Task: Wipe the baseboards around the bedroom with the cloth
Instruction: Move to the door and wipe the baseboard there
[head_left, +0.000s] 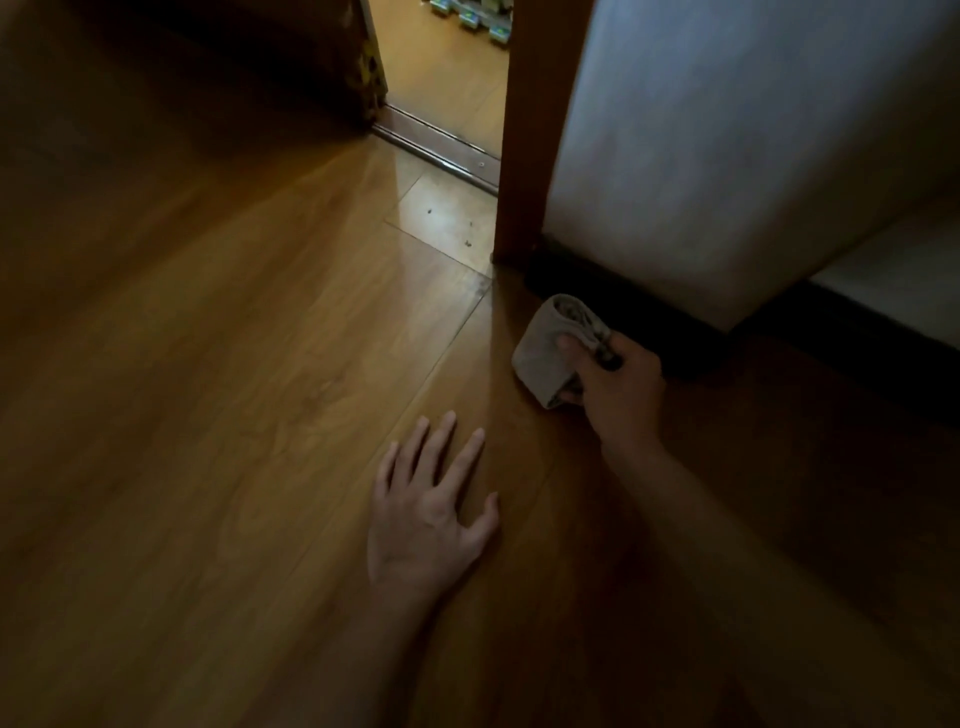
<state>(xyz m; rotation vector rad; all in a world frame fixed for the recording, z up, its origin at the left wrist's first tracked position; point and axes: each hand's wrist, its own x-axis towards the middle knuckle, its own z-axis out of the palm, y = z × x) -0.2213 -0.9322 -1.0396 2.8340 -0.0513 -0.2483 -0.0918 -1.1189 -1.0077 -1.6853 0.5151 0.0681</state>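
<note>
Two hands, right hand (618, 395) grip curled round folded cloth (545, 356) near baseboard (631, 299); left hand (426, 525) released, flat on floor (208, 415)

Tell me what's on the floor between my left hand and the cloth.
Nothing: in the head view, only bare wooden floor separates the left hand, flat on the boards, from the cloth gripped in the right hand.

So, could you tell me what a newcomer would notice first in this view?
The right hand gripping a folded grey cloth at right, close beside the dark baseboard under the white wall, draws the eye first. Next come the left hand, spread flat on the wooden floor at bottom centre, and the bright doorway at the top.
</note>
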